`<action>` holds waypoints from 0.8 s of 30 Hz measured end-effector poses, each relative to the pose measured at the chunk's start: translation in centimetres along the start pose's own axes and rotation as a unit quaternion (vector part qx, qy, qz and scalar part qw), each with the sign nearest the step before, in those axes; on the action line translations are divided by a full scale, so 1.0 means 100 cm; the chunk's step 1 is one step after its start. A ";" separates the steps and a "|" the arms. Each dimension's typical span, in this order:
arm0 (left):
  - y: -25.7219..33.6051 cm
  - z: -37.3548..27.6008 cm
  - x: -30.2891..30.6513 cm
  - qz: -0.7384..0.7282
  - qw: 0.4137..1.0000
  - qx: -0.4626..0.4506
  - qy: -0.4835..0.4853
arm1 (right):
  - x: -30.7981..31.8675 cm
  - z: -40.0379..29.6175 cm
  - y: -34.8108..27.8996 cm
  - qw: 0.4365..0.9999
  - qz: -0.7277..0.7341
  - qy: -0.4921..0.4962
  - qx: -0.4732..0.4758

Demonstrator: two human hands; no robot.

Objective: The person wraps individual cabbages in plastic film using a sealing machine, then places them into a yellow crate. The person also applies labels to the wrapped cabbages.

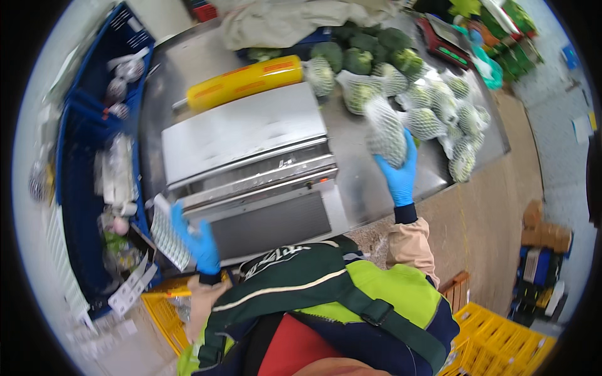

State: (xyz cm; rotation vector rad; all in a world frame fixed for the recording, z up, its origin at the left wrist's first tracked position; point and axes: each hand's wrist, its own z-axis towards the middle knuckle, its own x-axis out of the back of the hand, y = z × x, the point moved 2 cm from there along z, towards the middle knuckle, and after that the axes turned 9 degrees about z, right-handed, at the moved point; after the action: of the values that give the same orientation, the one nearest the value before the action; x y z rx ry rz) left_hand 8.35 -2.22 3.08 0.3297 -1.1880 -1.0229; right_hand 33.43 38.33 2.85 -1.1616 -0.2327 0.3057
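Note:
My right hand (400, 183), in a blue glove, grips a white foam net sleeve (386, 136) over the right side of a steel table. The sleeve is blurred, and its contents are hidden. Just beyond it lie several broccoli heads in foam nets (423, 123), some heaped at the table's right edge. My left hand (202, 244), also gloved, has its fingers spread beside a stack of white foam nets (168, 237); nothing shows in its grasp. Between my hands sits a wrapping machine (249, 136) with a dark plate (273, 225) and a yellow film roll (244, 82) behind it.
Bare broccoli heads (362, 49) are piled at the back beside a red scale (444, 44). Blue crates (63, 188) with packaging line the left side. Yellow crates (503, 343) stand at lower right, another (160, 310) at lower left. Beige cloth (282, 23) covers the back edge.

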 end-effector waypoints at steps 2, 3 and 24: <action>0.061 0.031 -0.023 -0.032 0.987 -0.133 -0.090 | -0.080 0.007 -0.051 0.970 -0.148 -0.124 0.146; 0.080 0.046 -0.033 -0.059 0.976 -0.169 -0.122 | -0.118 0.011 -0.061 0.938 -0.199 -0.170 0.229; -0.066 0.107 -0.085 0.156 0.870 -0.085 -0.460 | -0.170 -0.027 0.042 0.827 -0.445 -0.342 0.031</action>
State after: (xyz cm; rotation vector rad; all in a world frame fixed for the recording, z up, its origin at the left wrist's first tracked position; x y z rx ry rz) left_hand -4.33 3.99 -2.49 -0.5557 -1.9016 -1.0009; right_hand 17.97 31.50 -2.49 -0.7256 -1.3436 -0.1229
